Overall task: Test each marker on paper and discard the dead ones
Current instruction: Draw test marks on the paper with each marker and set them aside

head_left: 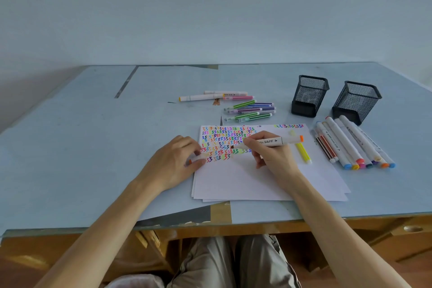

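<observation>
My right hand [268,152] grips a white marker [273,141] with an orange end cap; its brownish tip points left and rests just above the white paper [245,180]. Rows of coloured zigzag test marks [224,140] fill the paper's upper left part. My left hand [173,159] rests at the paper's left edge and holds the marker's white cap [197,158] with an orange end. A yellow marker [302,151] lies on the paper to the right of my right hand.
Two black mesh pen holders [309,94] [356,100] stand at the back right. A row of white markers [350,142] lies right of the paper. Several striped thin markers [251,110] and two white markers [210,96] lie behind the paper. The table's front edge [210,224] is near.
</observation>
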